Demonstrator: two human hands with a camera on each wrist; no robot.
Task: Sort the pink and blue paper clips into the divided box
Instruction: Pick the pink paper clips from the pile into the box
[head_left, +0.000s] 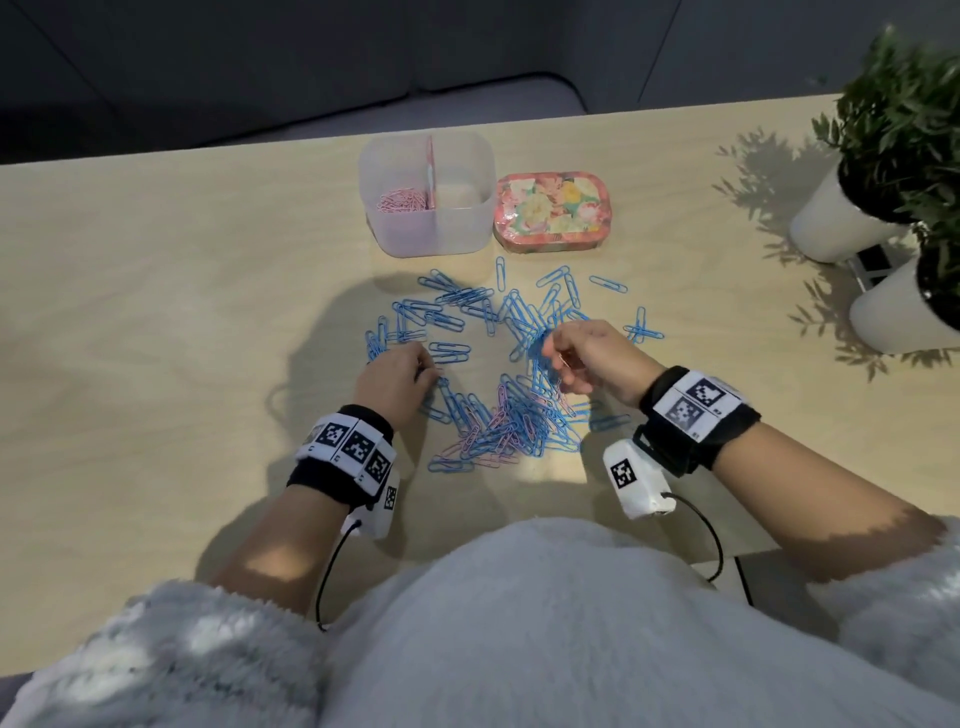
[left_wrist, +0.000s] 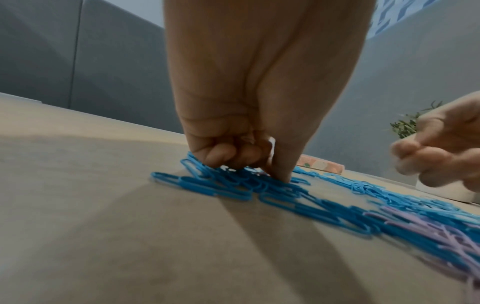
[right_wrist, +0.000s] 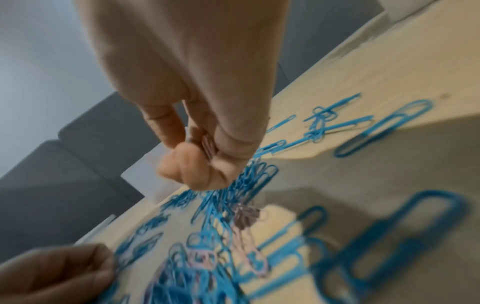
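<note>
Above a scatter of blue paper clips (head_left: 483, 358) on the wooden table (head_left: 156, 291), the right hand (head_left: 592, 358) pinches pink paper clips (right_wrist: 209, 147) while the left hand (head_left: 397, 376), fingers curled, presses on blue ones, near the divided box (head_left: 428, 189) whose left compartment holds pink clips.

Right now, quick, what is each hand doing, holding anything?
Left hand: fingers curled, pressing down on blue paper clips on the wooden table; no clear grip.
Right hand: pinching a few pink paper clips.
</note>
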